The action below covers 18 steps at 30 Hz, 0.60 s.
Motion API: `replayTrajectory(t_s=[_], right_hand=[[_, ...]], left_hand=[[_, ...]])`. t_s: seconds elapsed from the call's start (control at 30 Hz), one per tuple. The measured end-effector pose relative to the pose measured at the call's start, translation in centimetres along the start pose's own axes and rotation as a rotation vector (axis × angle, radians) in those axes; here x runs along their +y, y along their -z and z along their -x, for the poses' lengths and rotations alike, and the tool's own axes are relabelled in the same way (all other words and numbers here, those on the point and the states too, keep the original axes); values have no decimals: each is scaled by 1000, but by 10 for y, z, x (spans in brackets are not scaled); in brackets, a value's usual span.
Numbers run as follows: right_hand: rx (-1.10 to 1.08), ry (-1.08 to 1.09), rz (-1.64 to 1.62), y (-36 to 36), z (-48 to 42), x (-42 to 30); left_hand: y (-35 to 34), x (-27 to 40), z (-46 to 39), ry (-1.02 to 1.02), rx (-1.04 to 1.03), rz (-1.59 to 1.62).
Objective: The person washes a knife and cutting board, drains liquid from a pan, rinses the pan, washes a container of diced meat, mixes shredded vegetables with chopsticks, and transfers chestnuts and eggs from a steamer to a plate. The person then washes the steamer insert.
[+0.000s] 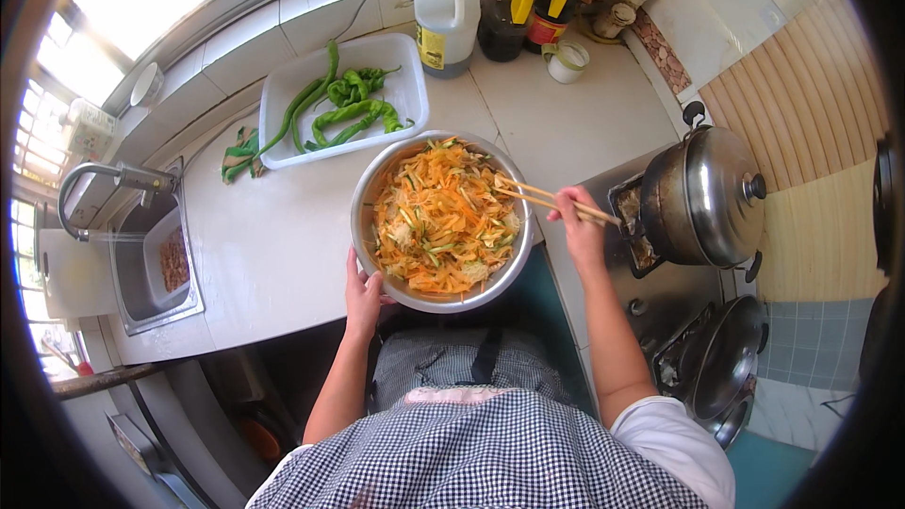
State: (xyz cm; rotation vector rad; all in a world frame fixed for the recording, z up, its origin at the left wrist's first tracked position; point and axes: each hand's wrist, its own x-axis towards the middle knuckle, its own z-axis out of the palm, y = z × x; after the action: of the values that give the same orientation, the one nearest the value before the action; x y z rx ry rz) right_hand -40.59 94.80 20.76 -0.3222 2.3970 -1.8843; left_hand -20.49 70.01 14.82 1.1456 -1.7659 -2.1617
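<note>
A steel mixing bowl (358, 244) stands at the counter's front edge, full of shredded vegetables (442, 215), mostly orange strips with green-edged slivers and pale clumps. My left hand (365, 297) grips the bowl's lower left rim, thumb on the near side. In my right hand (580, 230) is a pair of wooden chopsticks (535, 195). Their tips touch the vegetables near the bowl's right side. Just behind the bowl, a white plastic tray (382, 145) holds several long green peppers (353, 113).
On the left, a faucet (92, 173) runs over a sink (145, 314) with a food-filled container (173, 254). A white jug (447, 14), dark sauce bottles (502, 35) and a small jar (567, 62) line the back. To the right are a lidded pot (707, 191) and a wok (728, 360) on the stove.
</note>
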Motion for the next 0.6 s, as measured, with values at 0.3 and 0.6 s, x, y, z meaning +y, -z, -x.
replayTrajectory(t_s=[0.3,0.6], right_hand=[[-364,231,240,-78,9,-14],[-395,197,127,-45,48,-75]], left_hand=[[-1,10,0,10,-47,-36],[0,3,-4,-15,-30,-35]])
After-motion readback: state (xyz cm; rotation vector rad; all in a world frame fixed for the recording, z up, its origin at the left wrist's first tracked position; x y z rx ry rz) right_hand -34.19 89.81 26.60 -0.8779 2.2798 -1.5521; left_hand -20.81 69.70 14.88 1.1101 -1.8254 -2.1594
